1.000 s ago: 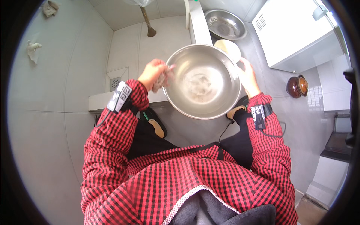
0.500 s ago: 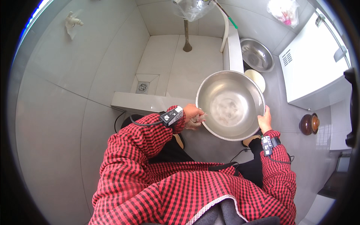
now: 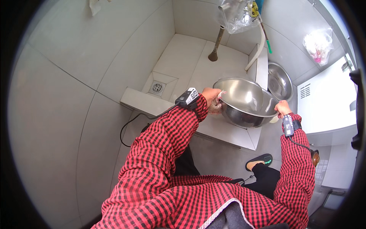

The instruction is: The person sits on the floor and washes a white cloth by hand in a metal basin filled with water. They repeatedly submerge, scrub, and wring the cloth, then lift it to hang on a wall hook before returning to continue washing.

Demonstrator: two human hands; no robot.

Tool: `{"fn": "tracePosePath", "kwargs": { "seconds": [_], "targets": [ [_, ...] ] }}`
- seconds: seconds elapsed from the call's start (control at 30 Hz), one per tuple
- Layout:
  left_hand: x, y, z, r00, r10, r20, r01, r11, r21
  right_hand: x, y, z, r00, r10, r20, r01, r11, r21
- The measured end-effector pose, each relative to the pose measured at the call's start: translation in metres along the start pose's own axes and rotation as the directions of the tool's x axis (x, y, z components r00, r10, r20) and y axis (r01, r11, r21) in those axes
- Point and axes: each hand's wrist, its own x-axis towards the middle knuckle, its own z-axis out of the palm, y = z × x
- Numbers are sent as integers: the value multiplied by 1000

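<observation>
A large stainless steel basin (image 3: 249, 121) is held up over the low tiled ledge, tipped away from me so that its near outer wall shows. A curved edge inside it looks like the line of water gathered toward the far lip. My left hand (image 3: 211, 95) is closed on the left rim and also holds a crumpled whitish cloth or mesh (image 3: 215, 107), which hangs beside the basin. On the right rim, my right hand (image 3: 282, 108) is closed with its fingers wrapped round the edge.
Beyond the tiled ledge (image 3: 143, 102) lies a recessed floor with a square drain (image 3: 157, 87) and a drainpipe (image 3: 215, 49). Another metal basin (image 3: 280, 80) stands at the right. A clear plastic bag (image 3: 238, 17) hangs ahead, and a white cabinet (image 3: 324, 103) stands to the right.
Both hands have carried the basin forward over the ledge and tipped it away from me; before, it was closer to level, with its inside facing up. My view has shifted.
</observation>
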Motion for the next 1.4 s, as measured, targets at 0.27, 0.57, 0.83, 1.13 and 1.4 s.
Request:
{"fn": "tracePosePath", "kwargs": {
  "seconds": [0.27,0.57,0.83,1.13,1.4],
  "targets": [
    [-16,12,-10,993,114,-5,-114,983,-143,-3,-45,-10,984,-170,-44,169,985,-31],
    [-24,-1,-6,998,48,42,-41,986,-164,-36,-42,-15,992,-88,-88,76,989,-123],
    [-57,-9,-2,985,-27,171,81,943,-321,-33,-61,-23,995,-82,-57,59,941,-332],
    [25,-14,-15,907,-343,245,419,793,-443,-6,-213,-7,781,-594,-194,292,622,-727],
    [33,-1,14,922,-256,292,328,916,-231,-117,-330,74,290,-957,27,474,119,-873]
  ]
}}
